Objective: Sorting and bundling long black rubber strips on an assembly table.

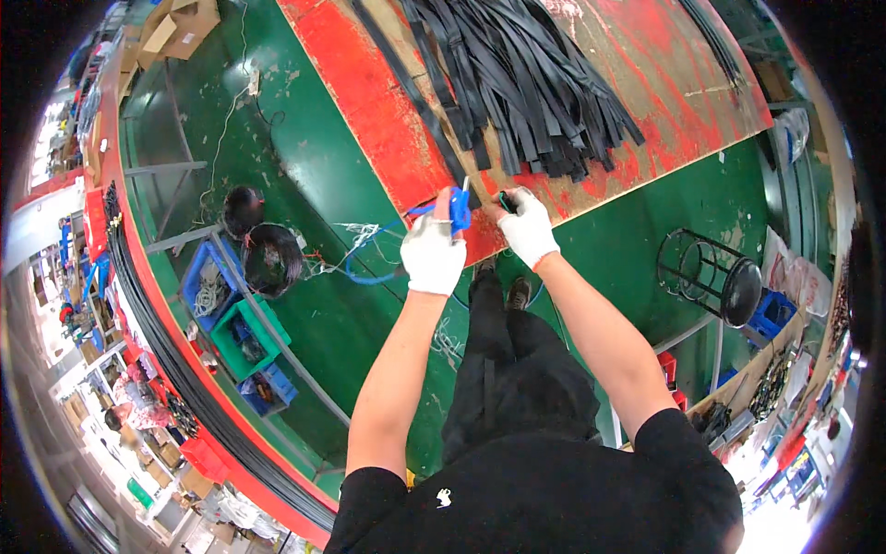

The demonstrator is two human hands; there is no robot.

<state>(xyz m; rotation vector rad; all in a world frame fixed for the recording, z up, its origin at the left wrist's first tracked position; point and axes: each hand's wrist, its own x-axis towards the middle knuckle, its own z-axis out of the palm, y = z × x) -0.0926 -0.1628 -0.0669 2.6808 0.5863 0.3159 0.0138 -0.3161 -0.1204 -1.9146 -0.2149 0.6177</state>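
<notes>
My left hand (432, 256), in a white glove, is closed round a blue air gun (460, 210) with a short pale nozzle pointing away from me. Just to its right, my right hand (528, 228), gloved too, pinches a dark end of what looks like a black strip (505, 200); the fingers cover most of it. Both hands are over the near edge of the red worktable (406, 175), a small gap apart. Beyond them lies a large pile of flat black strips (544, 97). One long strip (406, 78) runs along the pile's left side toward my hands.
A blue hose (369, 280) loops left of my left hand. On the left stand a blue crate (196, 288), a green crate (237, 355) and dark wire coils (272, 258). A black round stool (741, 291) lies tipped at right. Long black strips line the curved left bench (208, 406).
</notes>
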